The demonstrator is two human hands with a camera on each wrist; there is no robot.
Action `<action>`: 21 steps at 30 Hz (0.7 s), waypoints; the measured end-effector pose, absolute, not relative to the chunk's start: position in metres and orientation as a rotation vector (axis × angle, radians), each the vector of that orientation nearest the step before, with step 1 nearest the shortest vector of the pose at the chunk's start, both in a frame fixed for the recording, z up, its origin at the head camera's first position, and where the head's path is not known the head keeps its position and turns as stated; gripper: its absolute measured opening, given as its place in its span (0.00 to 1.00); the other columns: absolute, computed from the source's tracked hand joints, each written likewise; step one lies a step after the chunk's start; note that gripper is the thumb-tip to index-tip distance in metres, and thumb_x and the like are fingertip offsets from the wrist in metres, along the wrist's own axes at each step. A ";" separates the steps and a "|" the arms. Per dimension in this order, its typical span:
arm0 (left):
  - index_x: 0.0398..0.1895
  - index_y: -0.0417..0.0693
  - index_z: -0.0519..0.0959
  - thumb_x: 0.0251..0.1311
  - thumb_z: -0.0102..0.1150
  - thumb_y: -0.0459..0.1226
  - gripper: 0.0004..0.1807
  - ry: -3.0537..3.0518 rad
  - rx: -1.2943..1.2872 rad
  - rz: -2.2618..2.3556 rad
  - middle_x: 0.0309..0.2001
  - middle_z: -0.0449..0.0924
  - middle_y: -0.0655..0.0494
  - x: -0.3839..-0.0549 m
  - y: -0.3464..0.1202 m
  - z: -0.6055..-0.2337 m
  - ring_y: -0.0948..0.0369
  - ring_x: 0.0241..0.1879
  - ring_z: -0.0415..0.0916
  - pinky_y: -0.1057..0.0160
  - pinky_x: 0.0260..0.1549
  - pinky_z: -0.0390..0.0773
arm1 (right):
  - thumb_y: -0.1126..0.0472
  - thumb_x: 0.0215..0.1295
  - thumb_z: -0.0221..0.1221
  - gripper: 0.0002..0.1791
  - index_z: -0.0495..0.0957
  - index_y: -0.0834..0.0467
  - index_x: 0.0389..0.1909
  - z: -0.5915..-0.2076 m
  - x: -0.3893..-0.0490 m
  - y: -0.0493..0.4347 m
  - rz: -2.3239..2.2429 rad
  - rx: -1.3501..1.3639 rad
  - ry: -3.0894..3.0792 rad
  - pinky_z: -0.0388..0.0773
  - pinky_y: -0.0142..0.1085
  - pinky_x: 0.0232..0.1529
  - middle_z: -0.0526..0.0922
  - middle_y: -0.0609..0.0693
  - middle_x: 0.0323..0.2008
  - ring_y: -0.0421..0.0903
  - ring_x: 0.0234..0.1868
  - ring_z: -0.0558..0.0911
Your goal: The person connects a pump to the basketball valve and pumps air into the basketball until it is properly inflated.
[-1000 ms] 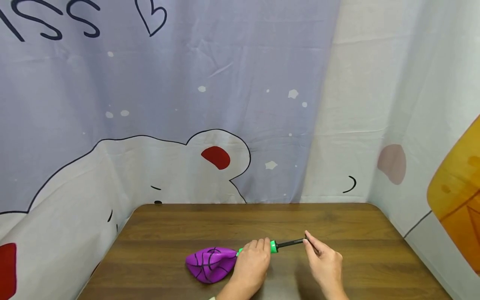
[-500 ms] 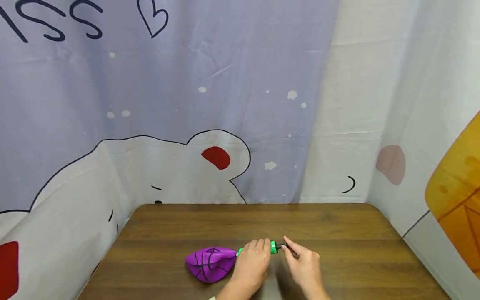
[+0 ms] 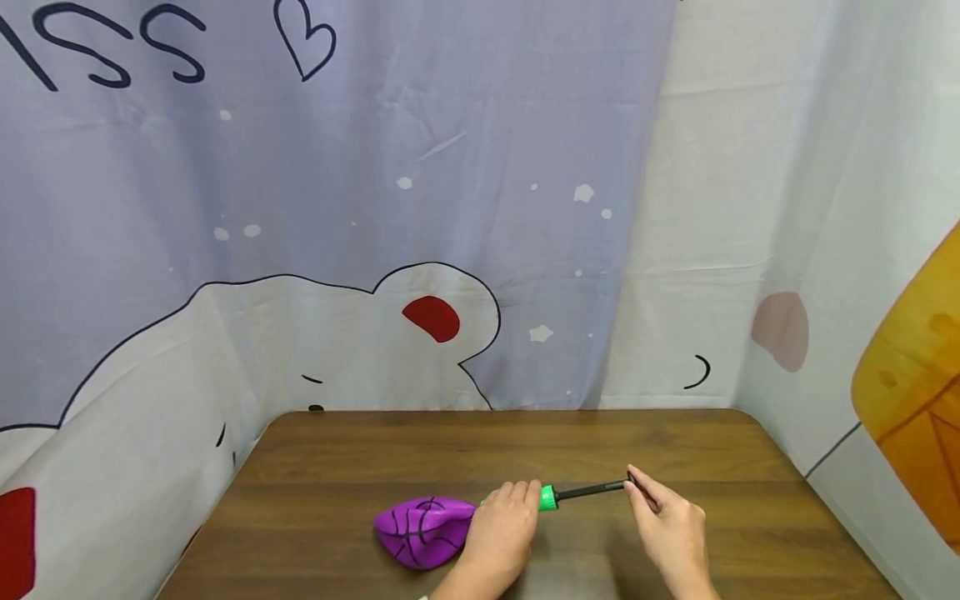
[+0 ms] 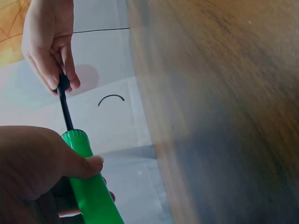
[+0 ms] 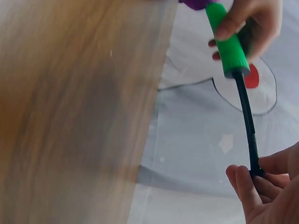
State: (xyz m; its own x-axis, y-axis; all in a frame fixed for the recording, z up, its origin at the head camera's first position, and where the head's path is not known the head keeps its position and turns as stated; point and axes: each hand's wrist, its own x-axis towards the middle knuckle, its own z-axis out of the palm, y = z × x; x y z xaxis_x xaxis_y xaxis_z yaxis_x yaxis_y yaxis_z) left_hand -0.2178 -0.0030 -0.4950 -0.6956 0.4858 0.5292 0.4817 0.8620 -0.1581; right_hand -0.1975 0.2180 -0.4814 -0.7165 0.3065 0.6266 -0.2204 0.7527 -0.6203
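Observation:
A green hand pump [image 4: 91,191] lies across my left hand [image 3: 501,529], whose fingers and thumb wrap round its barrel. From the barrel's right end the black plunger rod [image 3: 592,490] sticks out a long way. My right hand [image 3: 670,525] pinches the black handle at the rod's far end, as the right wrist view also shows. Left of the pump, a limp purple ball [image 3: 425,532] with black lines is joined to the pump's tip. The joint itself is mostly hidden behind my left hand.
A brown wooden table [image 3: 337,450] with rounded far corners lies under both hands. Behind it and at its sides hangs a printed cloth [image 3: 525,250] with cartoon shapes.
My right hand pushed the plunger left into the barrel, then drew it back out to the right, slightly farther than at first. My left hand and the purple ball have barely moved.

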 end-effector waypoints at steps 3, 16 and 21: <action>0.49 0.48 0.78 0.31 0.78 0.32 0.33 -2.457 -0.696 0.015 0.38 0.81 0.60 -0.217 -0.002 -0.495 0.63 0.36 0.78 0.67 0.40 0.82 | 0.66 0.59 0.71 0.13 0.89 0.58 0.46 -0.480 -0.197 0.223 0.885 -0.111 -2.215 0.76 0.15 0.28 0.90 0.54 0.34 0.33 0.31 0.86; 0.43 0.43 0.81 0.25 0.79 0.38 0.32 -2.311 -0.697 0.106 0.32 0.80 0.57 -0.217 0.004 -0.494 0.62 0.31 0.76 0.67 0.38 0.82 | 0.69 0.54 0.72 0.15 0.89 0.59 0.44 -0.495 -0.198 0.172 0.848 0.035 -2.155 0.80 0.23 0.23 0.90 0.51 0.31 0.44 0.27 0.89; 0.43 0.43 0.82 0.27 0.79 0.37 0.31 -2.344 -0.692 0.087 0.33 0.81 0.57 -0.216 0.005 -0.492 0.62 0.31 0.77 0.68 0.37 0.83 | 0.70 0.52 0.73 0.15 0.89 0.60 0.43 -0.498 -0.198 0.155 0.848 0.150 -2.146 0.81 0.23 0.23 0.90 0.52 0.30 0.43 0.26 0.89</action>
